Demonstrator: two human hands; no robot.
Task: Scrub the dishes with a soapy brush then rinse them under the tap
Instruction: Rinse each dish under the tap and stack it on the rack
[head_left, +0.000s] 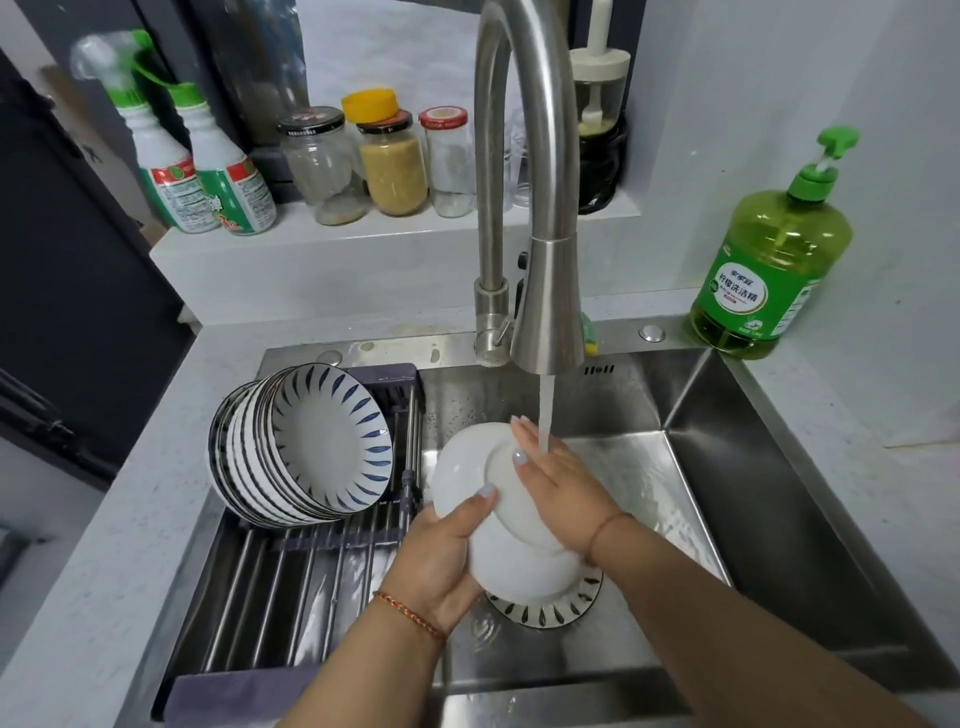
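Over the steel sink I hold a white plate tilted on edge under the running tap. My left hand grips the plate's lower left rim, thumb on its face. My right hand lies flat on the plate with straight fingers, and the water stream falls onto it. Below the plate, a blue-patterned dish lies in the sink bottom, mostly hidden. No brush is in view.
A stack of several blue-striped bowls leans on the roll-up drying rack across the sink's left half. A green dish soap bottle stands at the back right corner. Jars and spray bottles line the ledge behind.
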